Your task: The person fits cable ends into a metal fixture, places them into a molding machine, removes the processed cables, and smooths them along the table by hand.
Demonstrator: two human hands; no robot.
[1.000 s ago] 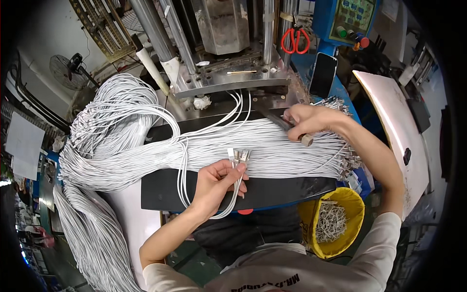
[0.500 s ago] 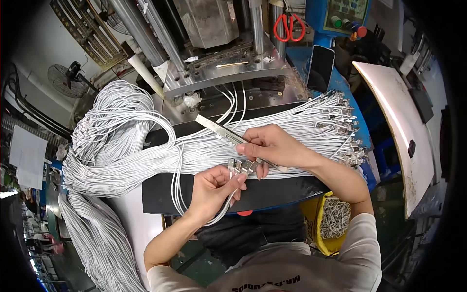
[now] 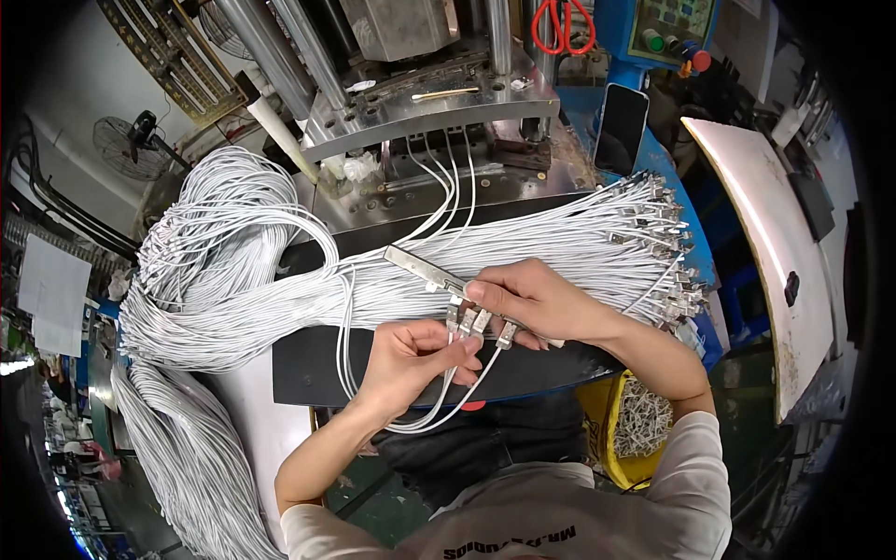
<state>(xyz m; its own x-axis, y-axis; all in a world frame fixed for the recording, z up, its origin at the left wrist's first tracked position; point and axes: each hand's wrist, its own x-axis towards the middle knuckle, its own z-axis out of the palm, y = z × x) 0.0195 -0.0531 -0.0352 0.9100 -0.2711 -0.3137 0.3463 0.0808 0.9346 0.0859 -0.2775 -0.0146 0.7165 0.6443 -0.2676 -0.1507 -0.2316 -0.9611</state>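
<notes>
My right hand [image 3: 539, 301] grips a narrow metal bar [image 3: 422, 268] that slants from upper left to lower right, thumb along its top. Just below, my left hand [image 3: 411, 362] pinches white cables near their metal plug connectors [image 3: 473, 322]. Several of these connectors sit close against the bar's lower edge. One connector [image 3: 507, 334] stands apart at the bar, near my right fingers, its cable curving down and left. Whether each is seated in the bar is too small to tell. Beneath both hands lies a thick bundle of white cables [image 3: 392, 294].
Ahead stands a press [image 3: 429, 121], with several cables running into its gap. Finished-looking cable ends [image 3: 667, 243] fan out at right. Red scissors [image 3: 563, 26], a phone [image 3: 621, 129] and a control box [image 3: 658, 37] are beyond. A yellow bag [image 3: 613, 439] holds small metal parts.
The connectors, bunched in my left fingers before, now line up along the bar, one apart at the right. The bar has shifted slightly down. The press gap looks wider.
</notes>
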